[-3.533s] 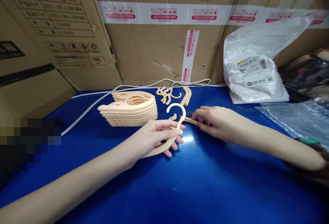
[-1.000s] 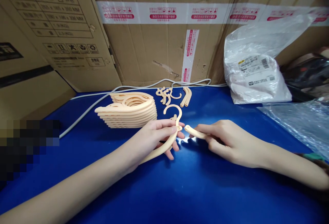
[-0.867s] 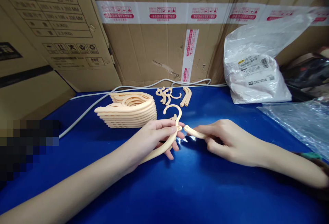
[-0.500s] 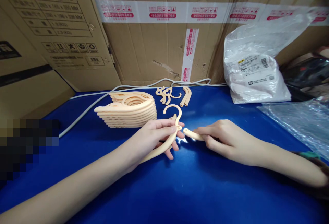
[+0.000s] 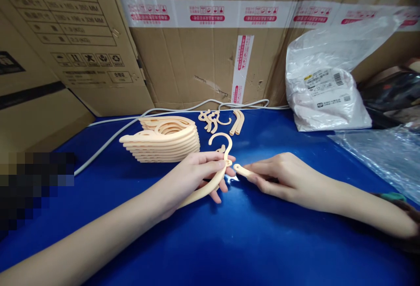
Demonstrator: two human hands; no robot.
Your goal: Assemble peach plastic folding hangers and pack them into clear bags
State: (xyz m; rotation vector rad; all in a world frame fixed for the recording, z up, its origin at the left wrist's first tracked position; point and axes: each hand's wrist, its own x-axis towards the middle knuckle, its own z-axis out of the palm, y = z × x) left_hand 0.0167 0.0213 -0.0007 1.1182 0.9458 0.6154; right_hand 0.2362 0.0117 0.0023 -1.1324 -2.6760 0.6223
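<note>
My left hand (image 5: 205, 170) is closed on a cream plastic hanger part (image 5: 206, 187), a curved arm with a hook (image 5: 228, 141) rising from its end. Between finger and thumb, my right hand (image 5: 284, 176) pinches a separate hanger arm (image 5: 242, 171). Its rounded end with a hole points at the hook joint, a small gap away; the rest of it is hidden by my fingers. Behind my left hand lies a neat stack of folded cream hangers (image 5: 160, 146). Farther back are several loose hooks (image 5: 211, 121) and a few loose hanger arms (image 5: 236, 122).
A blue table (image 5: 210, 242) lies under everything. Cardboard boxes (image 5: 183, 58) wall off the back and left. A white cable (image 5: 111, 143) runs along the back edge. At the right stand a white plastic bag (image 5: 324, 97) with a label and a clear plastic sheet (image 5: 380, 154).
My right hand has turned the hanger arm slightly, so its holed end shows more from above and less of its length shows. My left hand has stayed still.
</note>
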